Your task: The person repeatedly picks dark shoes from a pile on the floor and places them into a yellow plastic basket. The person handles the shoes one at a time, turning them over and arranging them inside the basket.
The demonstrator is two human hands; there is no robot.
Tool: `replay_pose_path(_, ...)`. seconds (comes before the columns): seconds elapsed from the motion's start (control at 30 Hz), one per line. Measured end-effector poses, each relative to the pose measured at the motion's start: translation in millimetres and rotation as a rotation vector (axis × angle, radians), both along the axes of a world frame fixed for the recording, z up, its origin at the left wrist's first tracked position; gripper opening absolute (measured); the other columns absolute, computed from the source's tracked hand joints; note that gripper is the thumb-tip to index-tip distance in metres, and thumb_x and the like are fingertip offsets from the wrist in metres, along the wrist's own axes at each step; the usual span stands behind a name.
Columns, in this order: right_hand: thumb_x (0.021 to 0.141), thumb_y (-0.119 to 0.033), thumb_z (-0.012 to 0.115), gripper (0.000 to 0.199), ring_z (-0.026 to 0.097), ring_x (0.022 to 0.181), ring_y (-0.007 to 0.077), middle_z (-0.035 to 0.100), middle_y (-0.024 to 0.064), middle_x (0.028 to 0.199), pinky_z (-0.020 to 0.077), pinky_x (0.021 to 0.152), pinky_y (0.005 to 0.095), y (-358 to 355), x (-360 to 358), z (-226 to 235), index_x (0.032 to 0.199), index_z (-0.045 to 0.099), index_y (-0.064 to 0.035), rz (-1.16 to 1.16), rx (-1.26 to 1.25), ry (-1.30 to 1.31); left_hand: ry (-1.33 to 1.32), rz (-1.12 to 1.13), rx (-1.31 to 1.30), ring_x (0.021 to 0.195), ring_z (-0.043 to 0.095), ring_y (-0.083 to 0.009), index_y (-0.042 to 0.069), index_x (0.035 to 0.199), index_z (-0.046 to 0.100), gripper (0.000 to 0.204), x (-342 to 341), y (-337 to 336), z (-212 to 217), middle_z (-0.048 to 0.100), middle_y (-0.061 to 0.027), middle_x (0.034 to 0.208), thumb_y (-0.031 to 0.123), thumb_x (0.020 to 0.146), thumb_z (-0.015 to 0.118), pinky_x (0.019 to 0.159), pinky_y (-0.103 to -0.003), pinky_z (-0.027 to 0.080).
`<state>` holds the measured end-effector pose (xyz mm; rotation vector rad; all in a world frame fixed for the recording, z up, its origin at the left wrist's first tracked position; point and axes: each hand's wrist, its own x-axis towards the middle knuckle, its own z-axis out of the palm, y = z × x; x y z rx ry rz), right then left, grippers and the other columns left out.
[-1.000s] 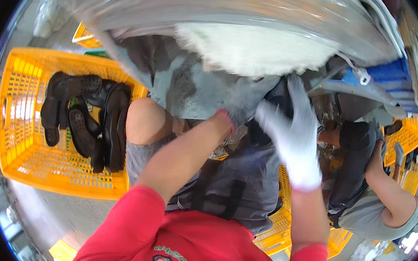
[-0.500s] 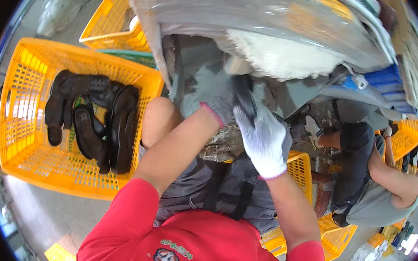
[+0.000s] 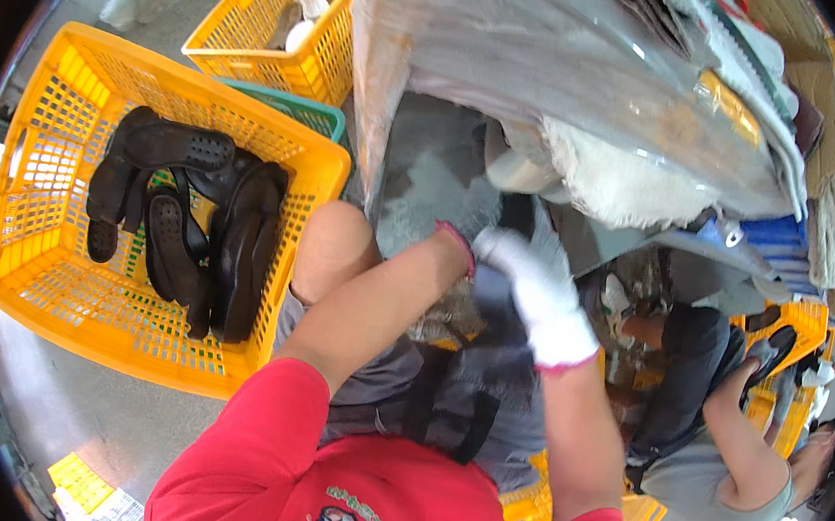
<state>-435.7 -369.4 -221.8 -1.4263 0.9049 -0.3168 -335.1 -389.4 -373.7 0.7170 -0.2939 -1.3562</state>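
Observation:
My left hand (image 3: 484, 217), in a grey glove with a pink cuff, reaches in under a plastic-covered bench edge. It appears closed around a black shoe sole (image 3: 517, 212), of which only a small dark part shows beside a pale rounded machine part (image 3: 525, 170). My right hand (image 3: 547, 298), in a white glove, lies over and against the left one. Motion smears its fingers, so their grip is unclear. To the left, a yellow crate (image 3: 319, 191) holds several black shoe soles (image 3: 182, 147), piled and partly overlapping.
Clear plastic sheeting (image 3: 559, 43) drapes over the bench, with fluffy white material (image 3: 616, 179) hanging under its edge. Behind the crate stand a second yellow crate (image 3: 315, 75) and a green one (image 3: 296, 108). At the right, a co-worker in a grey shirt (image 3: 718, 480) sits among yellow crates.
My view has turned, shifting the surroundings. The black sole has moved nearer the pale machine part, and more of it is now hidden. My white-gloved hand has come across the grey-gloved one.

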Motion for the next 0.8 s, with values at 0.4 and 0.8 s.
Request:
replay_pose_path(0.4, 0.082, -0.035, 0.094, 0.045, 0.078, 0.075, 0.0336, 0.078, 0.0151, 0.089, 0.0626, 0.073, 0.0434, 20, -24, -37, 0.109, 0.075, -0.0037, -0.237, -0.922, 0.237, -0.138, 0.045, 0.08, 0.115, 0.07, -0.0352, 0.002, 0.128, 0.068, 0.037, -10, 20, 2, 0.072, -0.0188, 0.125, 0.032, 0.105, 0.066, 0.099, -0.045, 0.057)
replay_pose_path(0.8, 0.082, -0.036, 0.091, 0.085, 0.069, 0.128, 0.0289, 0.074, 0.0213, 0.133, 0.0508, 0.111, 0.0434, 21, 8, 17, 0.149, 0.058, 0.0055, -0.01, -0.408, 0.227, -0.251, -0.026, 0.14, 0.11, 0.072, -0.0383, 0.002, 0.116, 0.073, 0.037, -11, 8, -8, 0.075, -0.0197, 0.117, 0.035, 0.105, 0.066, 0.096, -0.048, 0.057)
